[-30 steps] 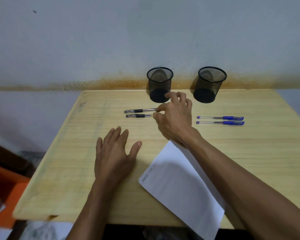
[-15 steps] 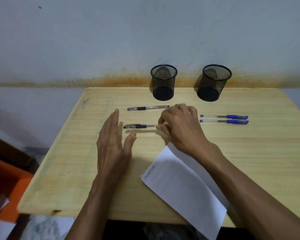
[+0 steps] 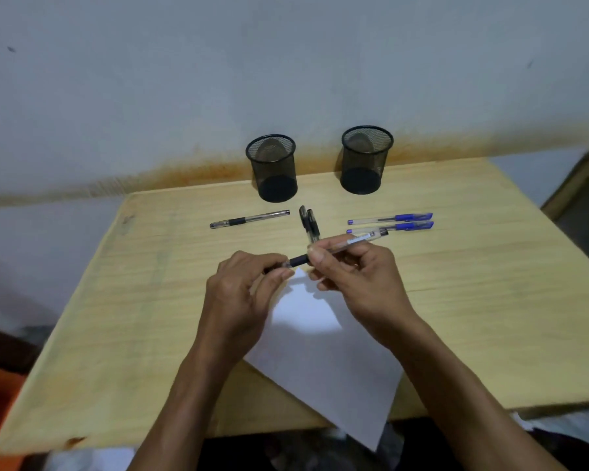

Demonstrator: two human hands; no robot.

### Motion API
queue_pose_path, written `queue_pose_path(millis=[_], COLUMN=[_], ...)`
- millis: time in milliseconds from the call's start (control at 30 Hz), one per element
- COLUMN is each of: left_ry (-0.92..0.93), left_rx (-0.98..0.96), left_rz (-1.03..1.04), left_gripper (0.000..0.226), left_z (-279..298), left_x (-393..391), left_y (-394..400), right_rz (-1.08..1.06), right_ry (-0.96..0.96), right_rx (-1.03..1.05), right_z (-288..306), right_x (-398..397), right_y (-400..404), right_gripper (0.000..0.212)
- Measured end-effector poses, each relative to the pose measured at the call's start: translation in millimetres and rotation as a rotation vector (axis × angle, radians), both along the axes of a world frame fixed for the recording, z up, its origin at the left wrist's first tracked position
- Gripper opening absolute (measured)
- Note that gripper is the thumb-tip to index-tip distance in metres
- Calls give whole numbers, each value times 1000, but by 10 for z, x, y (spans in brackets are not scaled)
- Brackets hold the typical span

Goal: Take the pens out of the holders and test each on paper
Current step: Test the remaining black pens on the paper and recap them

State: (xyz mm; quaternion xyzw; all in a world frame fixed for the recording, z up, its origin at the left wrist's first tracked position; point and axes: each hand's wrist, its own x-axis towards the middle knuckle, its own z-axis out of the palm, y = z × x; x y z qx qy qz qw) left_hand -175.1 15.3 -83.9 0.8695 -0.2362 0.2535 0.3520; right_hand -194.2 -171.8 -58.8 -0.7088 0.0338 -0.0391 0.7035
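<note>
A pale yellow wooden table (image 3: 473, 300) fills the middle of the frame. At its far edge stand two black mesh pen holders, one (image 3: 273, 168) left of centre and one (image 3: 364, 160) to its right. A clear black-grip pen (image 3: 249, 219) lies left of centre, two blue-capped pens (image 3: 393, 222) lie side by side at right, and a white paper sheet (image 3: 323, 362) lies slanted at lower centre, overhanging the near edge.

Two mesh holders (image 3: 273, 168) (image 3: 364, 160), two black pens (image 3: 249, 219) (image 3: 334, 248), two blue pens (image 3: 390, 218) (image 3: 402, 227), one paper sheet (image 3: 323, 362).
</note>
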Motion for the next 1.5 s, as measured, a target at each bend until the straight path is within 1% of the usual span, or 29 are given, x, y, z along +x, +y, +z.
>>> queue_pose_path(millis=[67,167,233,300,367,467,567,633,700,800,867,933,1000,1067,1133,1167,1200,1267,1333,1433,1500], left_ry=[-9,-17,29,127,227,300,284,297,322,331,350,371,337,296,334,373,390,332,279,279,285], left_rx=[0,-16,-72,-169,-203,-143,-62,-24,-2,73,74,74,68,-50,-185,-213,-179,-13,97,126,151], left_rz=[13,8,64,189,291,346,368,404,404,374,383,392,374,347,253,172,94,-14,-65,-100,-114], left_gripper=[26,23,16,9,12,9,4,6,7,7,9,15,23,28,28,29,31,37,38,40,41], left_z=[16,75,103,118,123,34,-69,-108,-155,-243,-270,-269,-231,-159,-130,-143,-165,-233,-276,-305,-338], left_x=[6,-23,-60,-81,-62,17,101,180,246,306,345,371,318,157,-7,-77,-135,-201,-211,-178,-151], left_y=[-11,-12,98,351,592,666,612,619,655,716,757,766,721,633,576,567,577,618,644,670,701], right_rz=[-6,64,23,-86,-112,-41,-8,-9,-23,-33,-27,-35,-56,-50,12,51,88,152,219,380,453], right_ry=[-31,-93,-128,-149,-148,-109,-68,-43,-38,-47,-47,-35,-4,31,47,35,12,-13,19,42,35], right_rx=[-46,-79,21,160,169,51,52,48,44,76,92,103,155,247,268,228,163,28,-68,-274,-341], right_z=[-5,31,85,172,236,128,-9,-47,-55,-38,-30,-49,-64,-57,-36,-34,-44,-75,-94,-115,-139], right_x=[33,60,84,126,167,188,110,60,29,-6,-11,-3,4,4,-10,-14,-19,-13,23,118,173], right_y=[-10,-46,-171,-424,-608,-480,-264,-232,-244,-274,-281,-276,-265,-242,-192,-156,-118,-42,18,77,113], right_gripper=[6,6,7,10,12,7,8,20,23,15,12,10,8,10,9,7,10,15,11,11,14])
